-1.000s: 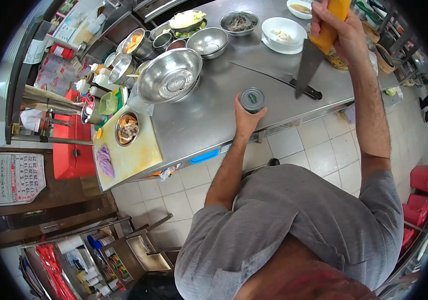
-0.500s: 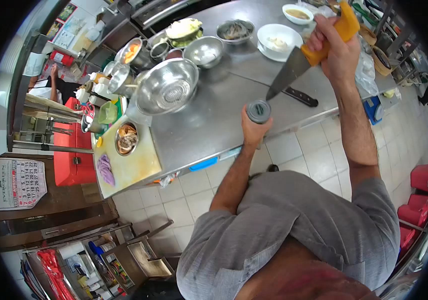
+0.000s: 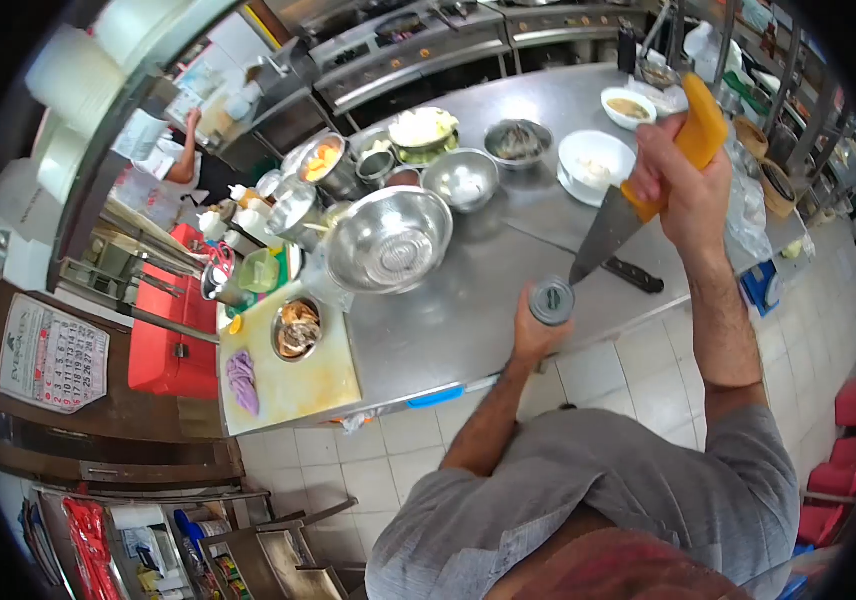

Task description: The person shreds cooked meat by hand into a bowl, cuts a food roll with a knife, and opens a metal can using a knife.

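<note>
The right hand (image 3: 695, 192) is wrapped tightly round the yellow handle (image 3: 705, 122) of a broad knife, its fingers curled in a fist. The blade (image 3: 605, 232) slants down towards the left hand's side, and its point is at the rim of a small can (image 3: 552, 300) (whether it actually touches the metal, I cannot tell). The left hand (image 3: 538, 336) grasps that can round its side, the lid facing up, near the front edge of the steel table (image 3: 423, 345).

Just beyond the can, a black-handled knife (image 3: 634, 276) lies flat on the table, its blade partly behind the yellow-handled one. Farther back are a white bowl (image 3: 576, 152) with pale pieces in it and a smaller white bowl (image 3: 611, 100) of brownish liquid. To the left stand a large steel bowl (image 3: 391, 240) and, just beside it, a smaller steel bowl (image 3: 461, 178) (both shiny inside). Nearer the left end, a cutting board (image 3: 336, 375) bears a metal bowl of food (image 3: 279, 340) and a crumpled purple cloth (image 3: 242, 382).
</note>
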A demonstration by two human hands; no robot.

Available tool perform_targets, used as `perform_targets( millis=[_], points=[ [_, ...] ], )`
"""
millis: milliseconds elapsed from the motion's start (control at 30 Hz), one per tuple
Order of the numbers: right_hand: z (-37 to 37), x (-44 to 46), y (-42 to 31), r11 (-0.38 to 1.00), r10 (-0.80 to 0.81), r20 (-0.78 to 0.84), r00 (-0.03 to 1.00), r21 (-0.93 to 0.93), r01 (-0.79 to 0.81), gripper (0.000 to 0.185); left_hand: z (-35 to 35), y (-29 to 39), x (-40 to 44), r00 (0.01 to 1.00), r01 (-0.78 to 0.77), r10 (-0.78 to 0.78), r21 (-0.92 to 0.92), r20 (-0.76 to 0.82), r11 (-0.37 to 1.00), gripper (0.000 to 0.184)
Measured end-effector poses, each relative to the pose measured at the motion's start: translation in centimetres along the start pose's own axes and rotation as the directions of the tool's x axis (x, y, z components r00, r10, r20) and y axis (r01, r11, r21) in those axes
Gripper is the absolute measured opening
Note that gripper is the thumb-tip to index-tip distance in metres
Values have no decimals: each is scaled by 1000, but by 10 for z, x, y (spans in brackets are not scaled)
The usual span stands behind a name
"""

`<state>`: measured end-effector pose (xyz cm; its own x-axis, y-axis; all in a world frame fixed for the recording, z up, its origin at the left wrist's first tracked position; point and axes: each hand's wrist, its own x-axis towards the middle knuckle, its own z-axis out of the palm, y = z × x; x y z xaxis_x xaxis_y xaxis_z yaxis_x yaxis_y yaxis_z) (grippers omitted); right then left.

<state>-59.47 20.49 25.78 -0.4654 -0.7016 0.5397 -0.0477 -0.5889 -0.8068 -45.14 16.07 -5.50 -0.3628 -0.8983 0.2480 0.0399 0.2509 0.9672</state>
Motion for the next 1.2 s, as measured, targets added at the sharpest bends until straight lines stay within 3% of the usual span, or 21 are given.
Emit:
perform_targets(
  millis=[33, 67, 200, 233, 367, 467, 533, 567, 700, 833, 867, 933, 1000, 1200],
  points=[
    [-1, -2, 4, 1000, -3, 14, 1000, 25, 2, 21, -1, -3, 4, 998, 37, -38, 28, 42, 999, 77],
    [-2, -6, 23, 993, 36, -15, 999, -110, -38, 19, -4, -9, -1, 992, 86, -91, 59, 92, 995, 76],
    [-1, -10, 28, 1000, 23, -15, 1000, -5, -24, 17, -7, -9, -2, 996, 14, -12, -28, 88, 1000, 74],
    [3, -9, 18, 992, 122, -66, 990, -1, -122, 18, -7, -8, 3, 997, -40, 42, -23, 70, 999, 74],
    [18, -5, -12, 998, 40, -53, 998, -37, -42, 18, -1, 6, 5, 996, -60, 63, -53, 56, 997, 76],
    [18, -4, -10, 998, -10, -42, 999, 57, 12, 18, 0, 8, 8, 996, -67, 75, -135, 50, 989, 77],
    [4, -11, 28, 972, 9, -89, 996, -232, -29, 17, 2, -23, 2, 996, -8, -1, 100, 88, 995, 73],
    [-2, -9, 29, 991, 71, -83, 994, -106, -79, 18, 2, -26, 8, 998, -38, 32, 106, 61, 994, 73],
    [4, -2, 20, 993, 103, -116, 988, -38, -108, 18, 4, -16, 6, 993, -16, 18, -16, 115, 1000, 69],
    [1, 9, -13, 997, 43, -27, 999, 61, -41, 16, -2, 18, 12, 993, 12, -2, -94, 115, 996, 70],
    [1, 7, -2, 997, 39, -26, 999, 65, -38, 16, -3, 19, 13, 993, 11, 3, -110, 118, 994, 72],
    [2, -4, 30, 991, 103, -190, 976, -67, -117, 17, -2, -5, 1, 991, -39, 46, -54, 126, 998, 74],
    [-4, -4, 33, 994, 109, -123, 986, 8, -108, 17, -3, -18, 3, 985, -98, 96, 5, 141, 995, 76],
    [3, 3, 1, 999, 38, -121, 992, -17, -40, 16, -3, 0, 8, 983, 24, -4, -104, 186, 994, 81]
  ],
)
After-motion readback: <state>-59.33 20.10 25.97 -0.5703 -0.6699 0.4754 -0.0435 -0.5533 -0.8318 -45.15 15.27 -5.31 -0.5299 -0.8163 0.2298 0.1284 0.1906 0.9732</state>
